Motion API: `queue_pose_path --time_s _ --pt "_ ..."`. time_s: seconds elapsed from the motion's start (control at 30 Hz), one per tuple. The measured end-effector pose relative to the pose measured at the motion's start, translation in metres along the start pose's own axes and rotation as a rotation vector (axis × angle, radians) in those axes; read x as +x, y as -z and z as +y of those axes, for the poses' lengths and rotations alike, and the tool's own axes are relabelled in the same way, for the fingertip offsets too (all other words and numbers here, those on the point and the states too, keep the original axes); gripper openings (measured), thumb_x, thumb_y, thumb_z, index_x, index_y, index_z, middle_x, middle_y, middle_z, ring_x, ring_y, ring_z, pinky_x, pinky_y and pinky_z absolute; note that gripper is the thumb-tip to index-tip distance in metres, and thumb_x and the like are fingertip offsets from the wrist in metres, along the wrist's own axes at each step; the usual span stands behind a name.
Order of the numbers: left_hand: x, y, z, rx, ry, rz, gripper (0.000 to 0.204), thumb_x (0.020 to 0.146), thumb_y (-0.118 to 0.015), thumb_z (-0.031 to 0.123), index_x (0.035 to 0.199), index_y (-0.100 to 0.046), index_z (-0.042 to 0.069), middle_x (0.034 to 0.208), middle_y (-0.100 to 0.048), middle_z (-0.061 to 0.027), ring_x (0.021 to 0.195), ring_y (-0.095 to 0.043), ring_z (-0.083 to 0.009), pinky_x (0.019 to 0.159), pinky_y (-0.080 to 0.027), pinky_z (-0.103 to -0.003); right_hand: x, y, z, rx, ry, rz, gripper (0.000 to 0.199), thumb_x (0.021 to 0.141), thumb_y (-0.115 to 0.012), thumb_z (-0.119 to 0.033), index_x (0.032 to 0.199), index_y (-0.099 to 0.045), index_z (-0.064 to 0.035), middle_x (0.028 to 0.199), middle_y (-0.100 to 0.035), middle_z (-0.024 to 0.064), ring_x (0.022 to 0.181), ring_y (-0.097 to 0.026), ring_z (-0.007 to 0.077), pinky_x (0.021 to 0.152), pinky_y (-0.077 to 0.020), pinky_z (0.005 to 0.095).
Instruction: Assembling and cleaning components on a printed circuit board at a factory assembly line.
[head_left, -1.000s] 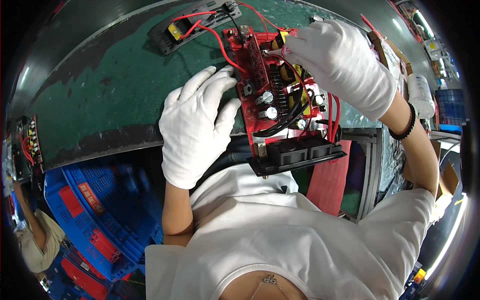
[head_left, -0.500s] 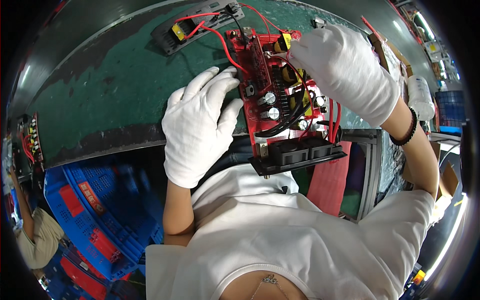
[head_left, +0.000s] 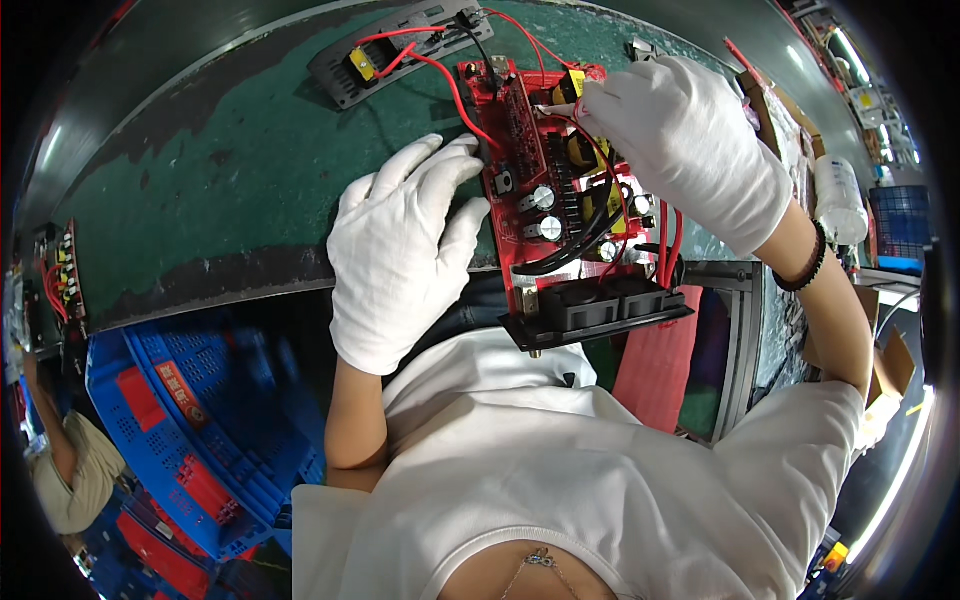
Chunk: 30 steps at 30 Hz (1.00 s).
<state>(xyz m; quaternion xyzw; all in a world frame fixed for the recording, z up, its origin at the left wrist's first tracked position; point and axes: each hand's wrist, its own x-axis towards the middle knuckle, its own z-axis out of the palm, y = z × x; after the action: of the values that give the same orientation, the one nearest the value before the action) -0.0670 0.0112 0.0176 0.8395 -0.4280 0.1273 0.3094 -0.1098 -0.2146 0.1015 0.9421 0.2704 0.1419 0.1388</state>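
The green tabletop (head_left: 200, 190), worn dark along its edges, stretched from 10 to 12 o'clock, a grey panel (head_left: 408, 24) lying at 11 and the red circuit board (head_left: 560, 185) at 1. The left hand's (head_left: 395, 260) fingers were loosely spread beside the board; the right hand's (head_left: 695, 150) curled over its 1 o'clock corner (whether pinching anything, I couldn't tell). Blue crates (head_left: 210, 430) stood at 8 o'clock

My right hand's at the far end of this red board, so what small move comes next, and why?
I'd probably brace the left hand against the left edge of the red circuit board: its black fan panel juts past the table edge, and the right hand is at the far end, so steadying might help.
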Motion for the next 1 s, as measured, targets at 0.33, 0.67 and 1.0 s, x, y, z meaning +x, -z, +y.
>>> queue_pose_path --time_s 0.33,0.67,1.0 --pt "-0.001 -0.003 -0.001 0.007 -0.011 0.008 0.025 0.076 -0.063 0.017 0.099 -0.057 0.01 0.107 -0.061 -0.0004 0.106 -0.053 -0.0188 0.083 -0.04 -0.034 0.0 -0.001 -0.009 -0.148 -0.104 -0.103 0.009 0.061 -0.063 -0.01 0.066 -0.057 -0.0053 0.064 -0.058 0.0096 0.062 -0.061 0.0266 0.057 -0.0508 0.0339" --pt "-0.004 -0.011 -0.005 0.076 0.004 0.118 0.026 0.077 -0.064 0.021 0.1 -0.058 0.01 0.112 -0.058 -0.0012 0.108 -0.052 -0.0201 0.085 -0.039 -0.034 -0.022 0.017 -0.008 0.796 -0.863 0.13 0.026 0.085 -0.059 -0.025 0.092 -0.064 -0.0007 0.075 -0.062 0.0067 0.07 -0.059 0.0201 0.065 -0.0453 0.0299" --pt "0.007 -0.01 -0.006 0.185 -0.038 -0.077 0.071 0.082 -0.051 0.051 0.12 -0.047 -0.009 0.127 -0.046 -0.0212 0.121 -0.041 -0.0314 0.103 -0.028 -0.039 -0.134 -0.003 0.023 0.975 -1.393 0.685 0.032 0.089 -0.052 -0.025 0.11 -0.057 -0.0001 0.099 -0.059 0.0067 0.079 -0.054 0.0088 0.065 -0.0399 0.0204"
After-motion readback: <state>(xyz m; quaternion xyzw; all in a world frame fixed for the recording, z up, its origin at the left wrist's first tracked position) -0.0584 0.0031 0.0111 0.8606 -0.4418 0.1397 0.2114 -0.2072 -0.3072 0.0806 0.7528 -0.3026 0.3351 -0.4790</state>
